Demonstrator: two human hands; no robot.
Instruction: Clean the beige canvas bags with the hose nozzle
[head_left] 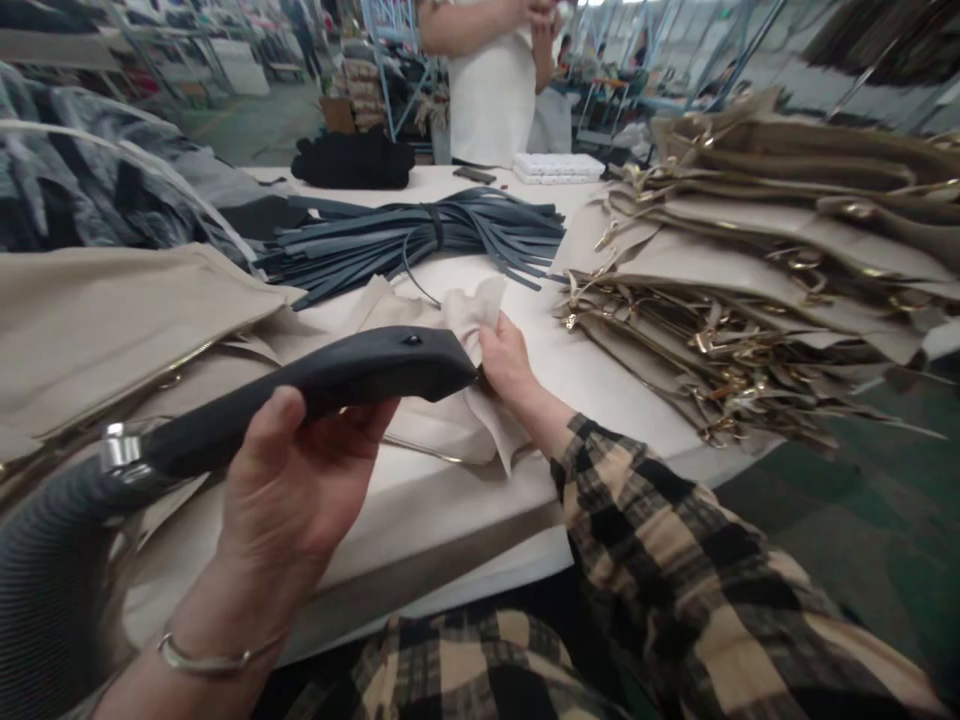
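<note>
My left hand point(296, 480) is closed around a black handheld tool point(330, 385) joined to a ribbed grey hose point(45, 570) at the lower left. The tool's tip points right, close to my right hand point(506, 355). That hand pinches a fold of beige fabric point(469, 315) lying on the white table point(600, 370). The beige piece spreads under the tool toward the table's front edge.
A tall pile of beige pieces with gold metal fittings point(757, 270) fills the right side. Another beige pile point(97, 320) sits at the left. A bundle of dark blue straps point(420, 235) lies behind. A person in white point(491, 80) stands at the far side.
</note>
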